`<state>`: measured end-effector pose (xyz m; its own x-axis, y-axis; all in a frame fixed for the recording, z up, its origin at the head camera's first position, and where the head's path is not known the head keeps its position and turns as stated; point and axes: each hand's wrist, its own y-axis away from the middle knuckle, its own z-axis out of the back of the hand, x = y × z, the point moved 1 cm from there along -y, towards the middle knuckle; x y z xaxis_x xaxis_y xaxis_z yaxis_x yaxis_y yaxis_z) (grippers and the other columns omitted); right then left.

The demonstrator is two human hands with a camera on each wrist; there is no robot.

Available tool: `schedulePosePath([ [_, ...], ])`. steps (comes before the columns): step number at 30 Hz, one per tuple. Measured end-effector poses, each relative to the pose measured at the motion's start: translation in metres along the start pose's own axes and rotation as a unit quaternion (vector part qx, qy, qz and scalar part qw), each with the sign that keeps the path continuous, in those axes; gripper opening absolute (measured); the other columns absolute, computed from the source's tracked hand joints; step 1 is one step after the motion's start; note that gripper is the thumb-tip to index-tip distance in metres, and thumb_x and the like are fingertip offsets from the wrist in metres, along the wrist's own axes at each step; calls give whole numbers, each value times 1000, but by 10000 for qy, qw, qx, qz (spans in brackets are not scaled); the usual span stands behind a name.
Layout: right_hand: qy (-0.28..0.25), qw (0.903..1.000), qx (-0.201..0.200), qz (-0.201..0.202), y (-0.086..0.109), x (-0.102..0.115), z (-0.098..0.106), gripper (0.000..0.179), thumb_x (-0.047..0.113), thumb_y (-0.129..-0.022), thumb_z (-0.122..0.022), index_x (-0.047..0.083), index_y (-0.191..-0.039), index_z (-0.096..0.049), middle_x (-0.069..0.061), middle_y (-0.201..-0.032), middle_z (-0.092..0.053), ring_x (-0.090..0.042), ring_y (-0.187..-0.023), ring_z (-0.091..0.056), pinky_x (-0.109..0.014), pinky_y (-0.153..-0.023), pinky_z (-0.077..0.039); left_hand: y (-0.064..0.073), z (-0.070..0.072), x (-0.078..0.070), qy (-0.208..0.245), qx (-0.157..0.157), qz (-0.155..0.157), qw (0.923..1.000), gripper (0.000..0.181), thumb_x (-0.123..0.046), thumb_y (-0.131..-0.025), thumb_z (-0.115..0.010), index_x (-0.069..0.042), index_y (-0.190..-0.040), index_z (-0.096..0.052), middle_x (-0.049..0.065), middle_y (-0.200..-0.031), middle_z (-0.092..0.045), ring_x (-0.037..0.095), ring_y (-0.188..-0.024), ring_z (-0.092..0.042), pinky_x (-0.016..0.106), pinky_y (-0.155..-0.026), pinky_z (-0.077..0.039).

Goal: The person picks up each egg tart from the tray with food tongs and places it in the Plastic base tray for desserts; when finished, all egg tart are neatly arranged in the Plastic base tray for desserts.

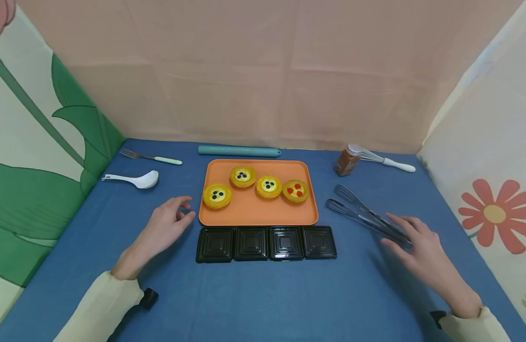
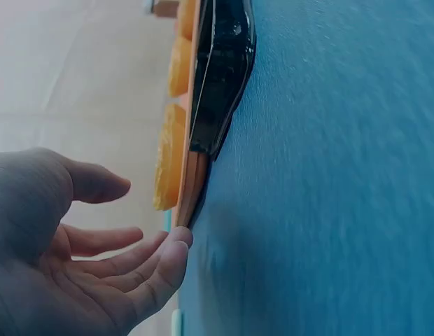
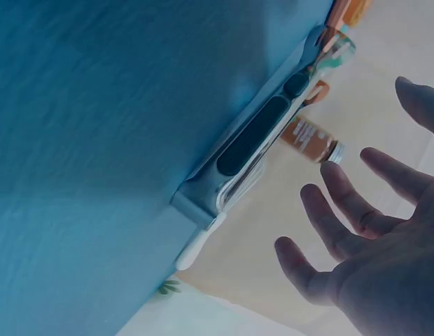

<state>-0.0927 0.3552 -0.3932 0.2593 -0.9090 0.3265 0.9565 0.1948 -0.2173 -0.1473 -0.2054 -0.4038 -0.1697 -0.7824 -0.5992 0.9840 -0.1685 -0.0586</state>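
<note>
My left hand (image 1: 164,228) hovers beside the left edge of an orange tray (image 1: 263,214), its fingers loosely bent and holding nothing. Several yellow egg tarts (image 1: 217,195) sit on that tray, most with dark blue dots and the rightmost tart (image 1: 295,191) with red ones. Along the tray's front lies a black plastic container (image 1: 251,243) with square compartments. At the right, metal tongs (image 1: 365,216) lie on the cloth with their handle end under my right hand (image 1: 425,254). The right wrist view shows spread fingers (image 3: 343,245) apart from the tongs (image 3: 255,133).
A teal rolling pin (image 1: 239,151) lies behind the tray. At the back left are a fork (image 1: 167,160) and a white ladle (image 1: 145,180). A brown spice jar (image 1: 347,161) and a whisk (image 1: 395,164) are at the back right. Fabric walls border the blue cloth (image 1: 263,304).
</note>
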Motion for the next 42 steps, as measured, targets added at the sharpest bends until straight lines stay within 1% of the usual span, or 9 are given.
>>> schedulePosePath([
  [2,-59,10000,-7,-47,1,-3,1,72,26,-86,-82,8,-148,-50,-27,-126,-52,-47,-109,-50,-72,-85,-29,-2,-1,0,149,71,110,9998,45,-15,-101,-61,9,-139,-51,22,-118,-63,29,-93,-62,45,-77,-54],
  [5,-99,9998,-10,-159,2,-8,2,73,26,-85,-83,7,-147,-50,-26,-124,-53,-46,-106,-51,-69,-82,-30,-5,-3,0,464,207,190,9985,46,-14,-101,-61,9,-139,-50,23,-119,-62,25,-87,-64,39,-72,-56],
  [9,-156,9994,-19,-314,5,-18,4,75,27,-84,-84,6,-147,-50,-24,-121,-54,-43,-100,-54,-61,-74,-39,-10,-8,1,840,368,300,9953,47,-12,-100,-61,10,-140,-48,23,-121,-61,18,-76,-66,35,-70,-57],
  [13,-398,9976,86,-552,6,-26,5,76,30,-85,-84,7,-149,-48,-21,-121,-54,-41,-106,-53,-60,-77,-44,-13,-11,3,1015,455,447,9928,47,-11,-100,-62,10,-140,-48,23,-120,-61,17,-75,-68,41,-78,-58],
  [15,-553,9958,188,-711,6,-30,6,78,31,-86,-83,7,-150,-47,-21,-123,-54,-42,-113,-50,-63,-84,-42,-15,-13,5,1058,489,463,9921,47,-11,-100,-62,10,-140,-48,22,-119,-62,16,-75,-68,42,-80,-57],
  [23,-813,9894,552,-1068,7,-47,4,81,35,-88,-81,6,-153,-42,-22,-129,-52,-39,-115,-47,-57,-83,-44,-18,-16,11,1139,601,438,9907,47,-8,-97,-64,9,-139,-50,21,-118,-62,16,-74,-68,39,-77,-58],
  [27,-965,9862,707,-1147,5,-56,2,82,35,-89,-80,5,-154,-39,-24,-132,-51,-41,-116,-49,-53,-82,-43,-19,-17,10,1195,649,435,9898,48,-8,-97,-65,10,-139,-50,22,-118,-61,16,-74,-68,37,-76,-58],
  [35,-1135,9763,1391,-1207,-4,-70,-1,84,38,-91,-76,2,-156,-34,-27,-132,-52,-40,-113,-49,-54,-85,-51,-21,-18,17,1437,656,443,9864,51,-8,-97,-66,7,-142,-49,20,-120,-60,17,-76,-68,36,-78,-57],
  [42,-1153,9754,1510,-1114,-13,-71,-4,80,38,-93,-75,4,-155,-38,-28,-132,-55,-40,-112,-52,-48,-81,-49,-21,-20,24,1833,632,465,9799,54,-8,-96,-68,6,-144,-48,19,-119,-59,20,-77,-68,30,-77,-57],
])
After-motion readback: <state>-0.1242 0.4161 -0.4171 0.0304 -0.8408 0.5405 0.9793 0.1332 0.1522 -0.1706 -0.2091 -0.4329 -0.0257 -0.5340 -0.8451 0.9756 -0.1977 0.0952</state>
